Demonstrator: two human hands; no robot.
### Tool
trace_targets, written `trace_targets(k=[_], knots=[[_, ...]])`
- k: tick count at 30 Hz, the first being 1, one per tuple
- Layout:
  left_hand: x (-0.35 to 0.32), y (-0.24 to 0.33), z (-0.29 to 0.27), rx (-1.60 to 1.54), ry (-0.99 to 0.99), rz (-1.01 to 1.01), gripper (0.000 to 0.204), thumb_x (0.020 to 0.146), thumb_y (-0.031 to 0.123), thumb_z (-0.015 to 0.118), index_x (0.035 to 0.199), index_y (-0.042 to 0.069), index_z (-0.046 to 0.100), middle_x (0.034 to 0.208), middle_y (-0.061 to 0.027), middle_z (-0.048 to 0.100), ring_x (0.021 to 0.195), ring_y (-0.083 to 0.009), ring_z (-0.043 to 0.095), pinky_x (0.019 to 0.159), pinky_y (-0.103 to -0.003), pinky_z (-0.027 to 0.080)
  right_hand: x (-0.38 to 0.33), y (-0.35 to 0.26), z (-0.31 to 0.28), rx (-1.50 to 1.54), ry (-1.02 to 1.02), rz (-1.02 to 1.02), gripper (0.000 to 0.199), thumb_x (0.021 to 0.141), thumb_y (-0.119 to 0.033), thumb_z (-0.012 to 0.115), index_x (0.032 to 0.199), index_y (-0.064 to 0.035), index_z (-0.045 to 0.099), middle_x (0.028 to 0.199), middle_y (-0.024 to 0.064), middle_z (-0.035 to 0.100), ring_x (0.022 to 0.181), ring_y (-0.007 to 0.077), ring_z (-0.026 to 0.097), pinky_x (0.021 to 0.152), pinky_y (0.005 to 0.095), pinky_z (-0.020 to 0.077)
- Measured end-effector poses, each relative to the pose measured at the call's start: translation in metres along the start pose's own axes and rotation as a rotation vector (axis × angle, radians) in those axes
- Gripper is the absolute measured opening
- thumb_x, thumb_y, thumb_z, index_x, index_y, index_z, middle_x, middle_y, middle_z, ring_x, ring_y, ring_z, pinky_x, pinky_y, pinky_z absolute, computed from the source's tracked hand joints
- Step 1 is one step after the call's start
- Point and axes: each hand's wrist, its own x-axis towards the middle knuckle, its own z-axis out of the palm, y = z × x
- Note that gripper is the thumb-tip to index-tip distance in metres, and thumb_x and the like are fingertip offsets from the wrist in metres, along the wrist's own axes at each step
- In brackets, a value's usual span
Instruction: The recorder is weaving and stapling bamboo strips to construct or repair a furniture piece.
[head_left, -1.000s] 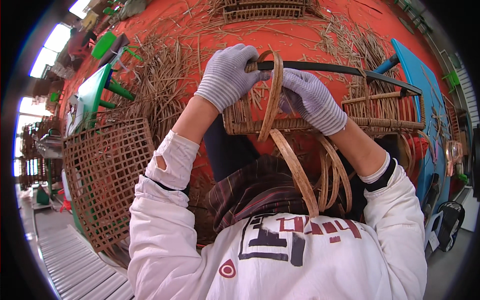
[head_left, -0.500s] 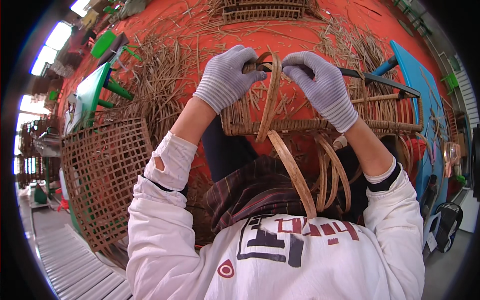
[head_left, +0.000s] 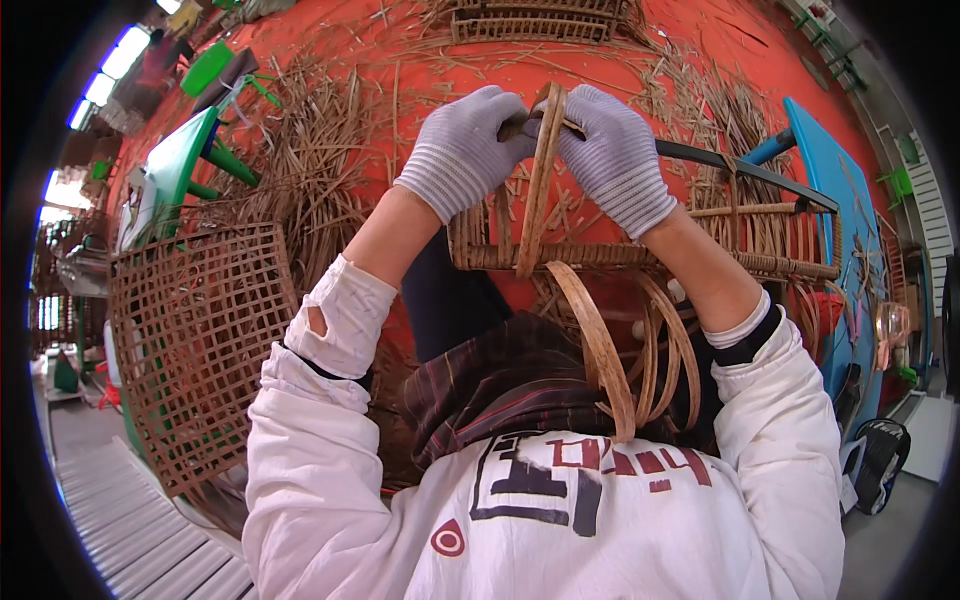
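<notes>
Both my hands wear grey knit gloves and meet at the top of a bent flat cane strip (head_left: 538, 190). My left hand (head_left: 462, 150) pinches the strip from the left. My right hand (head_left: 612, 155) grips it from the right, close against the left. The strip loops down over the rim of a half-woven wicker basket (head_left: 760, 240) lying in front of me. More loose cane hoops (head_left: 640, 360) curl below the basket, over my lap. A thin dark rod (head_left: 740, 168) runs from my right hand toward the right.
A square open-lattice woven panel (head_left: 195, 340) leans at my left. Loose straw and cane (head_left: 310, 150) litters the red floor (head_left: 760, 70). A green stool (head_left: 175, 165) stands at the upper left, a blue board (head_left: 835, 200) at the right, another wicker frame (head_left: 530, 22) at the top.
My right hand has moved left and up along the basket to join my left hand at the top of the cane strip. The strip now stands more upright between them.
</notes>
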Motion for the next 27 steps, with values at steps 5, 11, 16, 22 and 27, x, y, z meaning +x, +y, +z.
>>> trace_targets(k=[5,11,16,22,27], knots=[[0.003,0.002,-0.001,0.018,-0.057,-0.031,0.023,0.08,0.016,0.074,0.097,0.003,0.066,0.087,-0.012,0.063,0.074,-0.0289,0.063,0.07,-0.036,0.053,0.003,0.006,0.002,0.038,0.022,0.012,0.018,0.084,-0.026,0.069,0.093,-0.0097,0.067,0.081,0.0075,0.062,0.075,0.0278,0.063,0.067,0.0371,0.0514],[0.001,0.004,-0.002,-0.072,-0.075,-0.089,0.017,0.083,0.012,0.069,0.098,0.003,0.067,0.084,-0.0098,0.064,0.073,-0.0215,0.062,0.071,-0.032,0.052,0.004,0.02,0.009,0.115,0.043,0.041,0.02,0.083,-0.021,0.071,0.097,-0.0084,0.065,0.089,0.0079,0.064,0.08,0.0273,0.066,0.069,0.0359,0.0527],[0.003,-0.003,-0.003,-0.195,-0.098,-0.127,0.017,0.087,0.006,0.06,0.102,0.0,0.067,0.087,-0.0098,0.066,0.078,-0.0186,0.064,0.075,-0.031,0.053,0.005,0.023,0.012,0.168,0.055,0.063,0.016,0.083,-0.017,0.071,0.096,-0.0086,0.066,0.091,0.0073,0.066,0.08,0.0263,0.067,0.07,0.0335,0.0539],[0.001,-0.01,0.002,-0.369,-0.063,-0.202,0.022,0.089,0.004,0.05,0.102,-0.003,0.067,0.088,-0.0099,0.067,0.08,-0.0149,0.064,0.078,-0.029,0.052,0.005,0.019,0.014,0.334,0.077,0.083,0.009,0.085,-0.01,0.069,0.095,-0.0079,0.068,0.087,0.0063,0.069,0.079,0.0219,0.07,0.069,0.0302,0.0553],[0.0,0.0,-0.002,-0.337,-0.027,-0.244,0.023,0.089,0.003,0.049,0.101,-0.002,0.068,0.083,-0.01,0.067,0.077,-0.0142,0.063,0.075,-0.03,0.052,0.006,0.018,0.011,0.327,0.099,0.061,0.008,0.087,-0.008,0.068,0.095,-0.0063,0.068,0.085,0.0055,0.07,0.076,0.0192,0.07,0.067,0.0298,0.0559]])
